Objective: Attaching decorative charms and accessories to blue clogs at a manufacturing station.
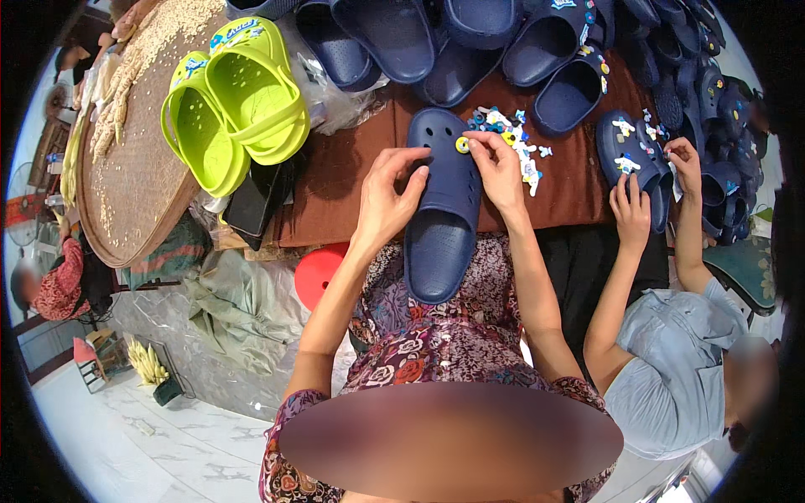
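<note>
A navy clog (pixel 442 189) lies with its toe on the brown cloth and its heel toward my body. My left hand (pixel 387 194) grips its left edge, forefinger and thumb against the upper. On the right side of the toe, my right hand (pixel 499 170) pinches a small round yellow charm (pixel 462 146) at one of the holes; whether it is fully pressed in cannot be told. Just beyond that hand is a loose heap of white, blue and yellow charms (pixel 527 155).
Lime-green clogs (pixel 260 96) stand at the left, near a round woven tray (pixel 126 180) of pale kernels. Navy clogs (pixel 386 38) crowd the table's far side and right. At the right, another person's hands (pixel 631 210) work on a charm-decorated navy clog (pixel 619 151). A red stool (pixel 319 279) sits below.
</note>
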Tool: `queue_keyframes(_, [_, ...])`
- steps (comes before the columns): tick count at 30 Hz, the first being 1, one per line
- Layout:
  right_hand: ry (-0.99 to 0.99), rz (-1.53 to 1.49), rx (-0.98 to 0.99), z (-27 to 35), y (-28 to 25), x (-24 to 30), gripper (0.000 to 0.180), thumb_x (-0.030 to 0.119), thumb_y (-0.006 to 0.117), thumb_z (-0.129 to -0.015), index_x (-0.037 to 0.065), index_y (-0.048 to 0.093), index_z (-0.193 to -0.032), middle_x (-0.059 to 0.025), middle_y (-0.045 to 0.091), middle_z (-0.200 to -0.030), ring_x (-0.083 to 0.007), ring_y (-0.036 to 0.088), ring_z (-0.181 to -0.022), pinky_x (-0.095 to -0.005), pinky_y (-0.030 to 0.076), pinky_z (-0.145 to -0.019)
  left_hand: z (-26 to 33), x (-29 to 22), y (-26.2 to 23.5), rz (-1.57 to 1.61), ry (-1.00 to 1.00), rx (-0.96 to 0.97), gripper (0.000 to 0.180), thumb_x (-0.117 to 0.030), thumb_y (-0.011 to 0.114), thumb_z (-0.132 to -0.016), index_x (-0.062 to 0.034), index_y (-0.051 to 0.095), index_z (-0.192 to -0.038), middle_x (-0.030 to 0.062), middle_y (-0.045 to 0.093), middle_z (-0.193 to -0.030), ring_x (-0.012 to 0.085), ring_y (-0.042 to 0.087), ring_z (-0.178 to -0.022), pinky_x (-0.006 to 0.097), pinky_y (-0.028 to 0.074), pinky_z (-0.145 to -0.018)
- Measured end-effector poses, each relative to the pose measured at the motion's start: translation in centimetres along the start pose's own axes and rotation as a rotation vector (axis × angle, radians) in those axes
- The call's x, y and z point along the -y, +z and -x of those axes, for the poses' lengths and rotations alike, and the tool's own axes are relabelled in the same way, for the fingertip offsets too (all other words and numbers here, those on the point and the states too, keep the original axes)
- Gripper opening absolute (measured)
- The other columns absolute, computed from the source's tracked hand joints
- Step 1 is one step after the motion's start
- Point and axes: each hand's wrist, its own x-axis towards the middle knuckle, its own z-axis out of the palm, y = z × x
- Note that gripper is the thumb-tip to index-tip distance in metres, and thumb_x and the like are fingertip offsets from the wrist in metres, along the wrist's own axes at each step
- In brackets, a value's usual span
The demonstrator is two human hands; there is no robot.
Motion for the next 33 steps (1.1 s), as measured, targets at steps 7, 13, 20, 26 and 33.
queue_keyframes(7, [-0.094, 0.127, -0.022, -0.3, 0.0, -0.8, 0.019, 0.014, 0.067, -0.098, 0.006, 0.076, -0.113, -0.0037, 0.068, -0.092, -0.0099, 0.063, -0.080, -0.0237, 0.049, -0.073, -4.1, 0.3, 1.0, -0.268, 0.182, 0.039, 0.023, -0.018, 0.075, -0.086, -0.0114, 0.077, -0.108, 0.0103, 0.069, -0.098, 0.0271, 0.063, -0.094, 0.039, 0.052, -0.084])
queue_keyframes(13, [0.041, -0.095, 0.010, -0.5, 0.0, -1.5, 0.019, 0.016, 0.069, -0.097, 0.003, 0.075, -0.110, -0.0030, 0.071, -0.098, -0.0076, 0.062, -0.081, -0.0233, 0.049, -0.073, -5.6, 0.1, 2.9, -0.381, 0.266, 0.053, 0.018, -0.022, 0.078, -0.083, -0.0134, 0.080, -0.099, 0.0095, 0.068, -0.095, 0.0298, 0.059, -0.094, 0.042, 0.048, -0.085])
queue_keyframes(20, [0.027, -0.101, -0.028, -0.2, 0.1, -1.7, 0.016, 0.013, 0.072, -0.095, 0.001, 0.074, -0.106, 0.0006, 0.071, -0.094, -0.0035, 0.058, -0.076, -0.0198, 0.047, -0.069, -5.6, 0.3, 3.2, -0.408, 0.277, 0.032, 0.014, -0.018, 0.077, -0.080, -0.0136, 0.081, -0.093, 0.0094, 0.066, -0.093, 0.0303, 0.058, -0.094, 0.043, 0.048, -0.085])
queue_keyframes(26, [0.091, -0.178, 0.003, -0.8, -0.1, -2.5, 0.014, 0.013, 0.074, -0.094, 0.002, 0.074, -0.104, 0.0025, 0.070, -0.088, -0.0027, 0.057, -0.075, -0.0188, 0.047, -0.069, -5.5, 0.4, 3.3, -0.400, 0.255, 0.015, 0.017, -0.018, 0.077, -0.082, -0.0121, 0.081, -0.097, 0.0098, 0.067, -0.095, 0.0299, 0.058, -0.094, 0.041, 0.047, -0.085])
queue_keyframes(33, [0.134, -0.276, 0.059, -1.1, -0.2, -1.5, 0.014, 0.011, 0.073, -0.094, 0.000, 0.074, -0.103, -0.0021, 0.073, -0.091, -0.0061, 0.064, -0.082, -0.0204, 0.051, -0.078, -5.6, 0.9, 3.6, -0.382, 0.259, -0.002, 0.015, -0.018, 0.074, -0.083, -0.0106, 0.081, -0.095, 0.0102, 0.066, -0.093, 0.0305, 0.058, -0.095, 0.043, 0.046, -0.085])
